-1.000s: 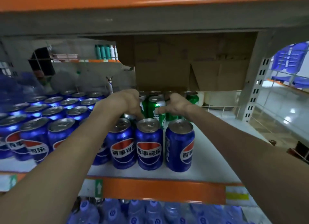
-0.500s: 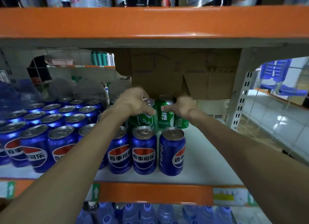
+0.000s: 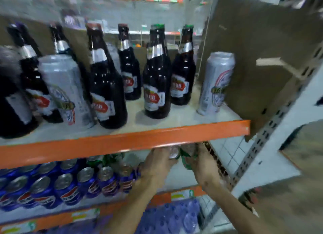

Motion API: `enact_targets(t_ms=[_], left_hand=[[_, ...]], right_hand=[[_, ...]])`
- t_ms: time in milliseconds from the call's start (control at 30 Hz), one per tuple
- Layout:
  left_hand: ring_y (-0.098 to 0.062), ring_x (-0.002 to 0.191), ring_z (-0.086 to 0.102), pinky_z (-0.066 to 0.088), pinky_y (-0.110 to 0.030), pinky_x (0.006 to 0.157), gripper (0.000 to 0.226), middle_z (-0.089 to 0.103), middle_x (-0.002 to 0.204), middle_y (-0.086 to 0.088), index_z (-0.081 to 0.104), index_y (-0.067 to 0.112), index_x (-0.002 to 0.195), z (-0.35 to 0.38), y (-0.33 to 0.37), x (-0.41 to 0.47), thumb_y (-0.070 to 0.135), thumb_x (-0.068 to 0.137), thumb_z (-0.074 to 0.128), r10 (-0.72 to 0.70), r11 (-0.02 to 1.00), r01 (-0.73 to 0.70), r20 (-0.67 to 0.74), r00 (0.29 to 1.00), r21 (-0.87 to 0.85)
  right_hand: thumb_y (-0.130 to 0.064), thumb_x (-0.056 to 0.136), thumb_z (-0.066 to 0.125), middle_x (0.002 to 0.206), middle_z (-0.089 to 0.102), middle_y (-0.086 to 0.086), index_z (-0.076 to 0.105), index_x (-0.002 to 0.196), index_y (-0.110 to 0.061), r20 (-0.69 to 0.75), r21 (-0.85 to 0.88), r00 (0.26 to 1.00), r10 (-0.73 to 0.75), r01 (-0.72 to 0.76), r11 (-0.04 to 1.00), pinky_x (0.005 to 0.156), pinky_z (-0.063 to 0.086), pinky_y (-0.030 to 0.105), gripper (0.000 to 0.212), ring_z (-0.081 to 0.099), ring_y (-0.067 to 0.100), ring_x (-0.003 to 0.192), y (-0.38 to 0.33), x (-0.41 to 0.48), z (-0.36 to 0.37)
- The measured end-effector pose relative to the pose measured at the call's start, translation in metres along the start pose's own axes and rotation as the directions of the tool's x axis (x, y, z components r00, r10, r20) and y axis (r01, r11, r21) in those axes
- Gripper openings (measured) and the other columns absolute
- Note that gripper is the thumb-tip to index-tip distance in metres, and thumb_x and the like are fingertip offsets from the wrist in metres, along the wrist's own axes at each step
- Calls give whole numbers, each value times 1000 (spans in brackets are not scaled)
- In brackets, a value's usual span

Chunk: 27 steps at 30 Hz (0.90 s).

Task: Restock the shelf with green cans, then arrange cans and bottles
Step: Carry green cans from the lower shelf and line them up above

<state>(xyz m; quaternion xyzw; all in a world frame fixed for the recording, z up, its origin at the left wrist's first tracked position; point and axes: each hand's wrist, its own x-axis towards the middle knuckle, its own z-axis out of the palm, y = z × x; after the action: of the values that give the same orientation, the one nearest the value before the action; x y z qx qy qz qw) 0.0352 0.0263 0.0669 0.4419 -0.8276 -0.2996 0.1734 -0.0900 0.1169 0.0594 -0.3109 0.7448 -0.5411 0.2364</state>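
Left grip (image 3: 158,164), right grip (image 3: 203,168) holding green cans (image 3: 183,159), tops upward

Six dark bottles (image 3: 157,87) up top, maybe a seventh far left; two tall silver cans (image 3: 216,83); blue cans (image 3: 68,190) and green cans (image 3: 185,159) below, too blurred to count.

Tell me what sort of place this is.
Most likely a shop or stockroom drinks aisle: orange-edged metal shelving, rows of dark bottles, packed blue cans on the tier below, and label strips on a shelf edge.
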Motion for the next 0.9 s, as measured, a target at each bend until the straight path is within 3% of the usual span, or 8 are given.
enact_targets(t_ms=[67,133,200,300,400,567,767,900], left_hand=[[-16,120,54,48,-33,96,51,56,134,4,53,32,130,1,17,-31,25,83,72,66,994,-74,102,993,76],[-19,120,54,47,-35,95,54,58,129,5,56,32,123,-20,42,-65,31,73,75,103,983,-133,218,971,126],[-22,115,55,43,-34,93,44,60,119,2,59,26,115,-57,67,-98,37,74,70,58,987,-97,279,959,127],[-19,116,51,37,-27,93,40,56,119,0,59,24,118,-130,102,-145,42,83,68,20,991,-55,277,961,121],[-16,106,55,38,-23,84,49,59,111,2,63,26,115,-217,122,-173,55,76,73,-8,997,-9,207,978,83],[-14,91,58,40,-23,72,53,63,102,0,67,17,110,-368,132,-219,48,69,82,-100,995,99,-120,988,-17],[-19,100,63,54,-39,89,64,67,112,-4,65,11,114,-507,102,-301,56,71,79,-220,975,216,-426,878,-58],[-21,78,67,54,-36,69,59,72,85,-5,70,6,87,-569,61,-355,63,74,73,-329,933,356,-506,797,-45]], right_hand=[[-41,89,54,124,62,5,52,125,-28,56,-120,996,64,-56,991,91,54,44,39,62,28,111,-2,-40,-31],[-54,83,52,127,59,2,48,131,-31,112,-383,987,114,-63,922,94,51,46,53,61,28,114,-23,-80,-60],[-51,83,57,127,57,1,45,131,-31,144,-521,973,181,-81,850,91,50,42,53,59,27,114,-58,-108,-79],[-43,85,61,119,58,-1,35,129,-40,263,-615,963,65,115,780,84,49,36,52,58,25,113,-139,-153,-92],[-27,90,61,109,61,-3,44,129,-30,335,-583,942,-22,226,781,71,38,21,42,59,23,109,-251,-180,-86],[-20,84,69,103,68,2,53,116,-22,399,-447,869,-293,463,766,69,38,30,36,63,26,99,-380,-212,-31],[-27,85,73,105,68,8,55,122,-11,430,-333,802,-415,568,753,73,42,30,44,64,28,99,-468,-278,43],[-32,85,74,111,69,10,54,123,-9,479,-301,770,-422,595,745,76,46,33,48,63,30,100,-498,-323,106]])
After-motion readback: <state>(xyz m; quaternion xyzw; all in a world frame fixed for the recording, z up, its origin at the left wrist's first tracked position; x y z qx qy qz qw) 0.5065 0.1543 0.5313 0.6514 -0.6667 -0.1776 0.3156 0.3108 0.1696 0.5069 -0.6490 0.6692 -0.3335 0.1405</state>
